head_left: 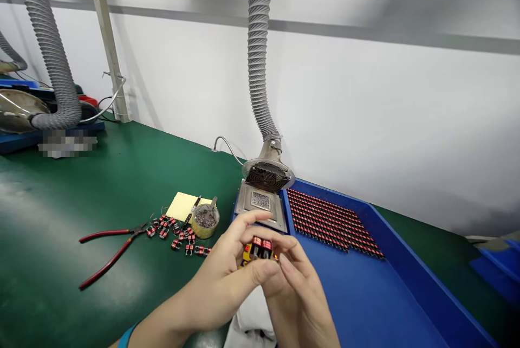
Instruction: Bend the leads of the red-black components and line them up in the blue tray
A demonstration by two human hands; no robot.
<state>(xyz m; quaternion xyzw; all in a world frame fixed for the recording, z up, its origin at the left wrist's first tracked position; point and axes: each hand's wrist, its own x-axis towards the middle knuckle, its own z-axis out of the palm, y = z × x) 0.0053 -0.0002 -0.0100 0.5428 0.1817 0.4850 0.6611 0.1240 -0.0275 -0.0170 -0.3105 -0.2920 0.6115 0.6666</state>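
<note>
The left hand (227, 277) curls round a small red-and-black part (261, 249), holding it between thumb and fingers above the near edge of the work area; something yellow (246, 255) shows just beside the part, its shape mostly hidden. The right hand (298, 277) comes in from the other side, thumb and fingertips close together at the part's right end; I cannot tell whether they grip it or only touch it.

Behind the hands stands a metal box (245, 201) with a grey square in its top, under a round hood (268, 174) on a ribbed hose (259, 50); to the right is a blue tray (349, 288), with tight slanting rows of similar parts (329, 220) along its far side. To the left, on the green table (150, 174), loose parts (163, 229) lie scattered near a tub (206, 233) of grey bits; a pen (192, 212) lies partly on yellow paper (179, 206) behind them; red-handled pliers (132, 233) lie with handles spread, their tip beside the loose parts.
</note>
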